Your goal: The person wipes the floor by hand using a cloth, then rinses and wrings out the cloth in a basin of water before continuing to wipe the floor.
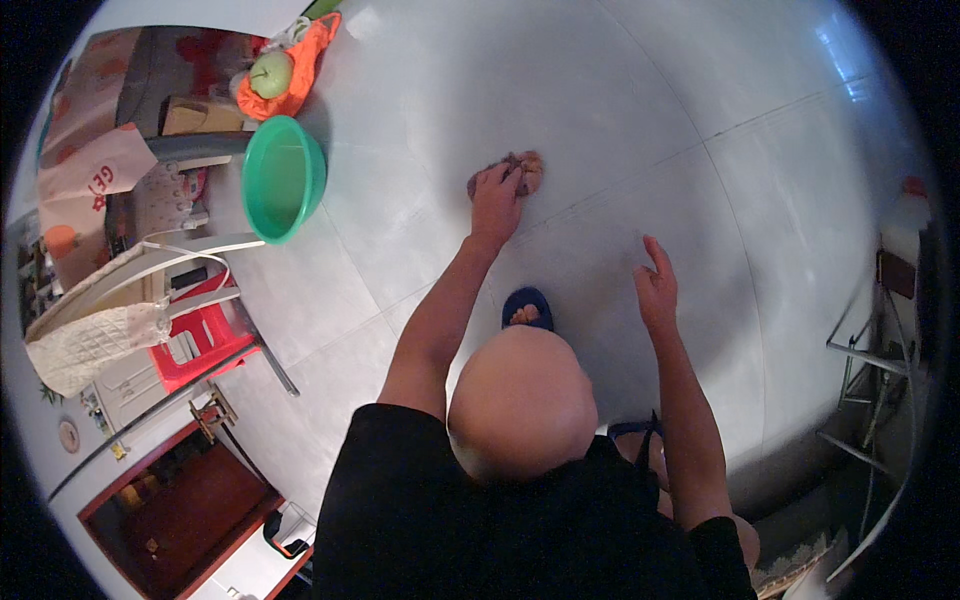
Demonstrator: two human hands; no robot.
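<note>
My left hand (495, 201) presses a crumpled brown and tan cloth (531, 172) against the grey tiled floor (420, 217). Its fingers lie bent over the cloth, which sticks out beyond them on both sides. Part of the cloth is hidden beneath the hand. Off to the right, my right hand (657, 283) holds nothing, with a finger extended and apart from the thumb. It hovers over the floor, away from the cloth. Between my arms show a bare knee (525, 397) and a foot in a dark blue slipper (516, 301).
At the left stands a green plastic basin (319, 169) with cloudy liquid inside. Beyond it, a pale green round fruit (271, 74) rests on an orange bag (304, 71). Nearer are a red plastic stool (206, 330) and a metal bar (277, 367). A metal-framed rack (874, 356) stands at the right.
</note>
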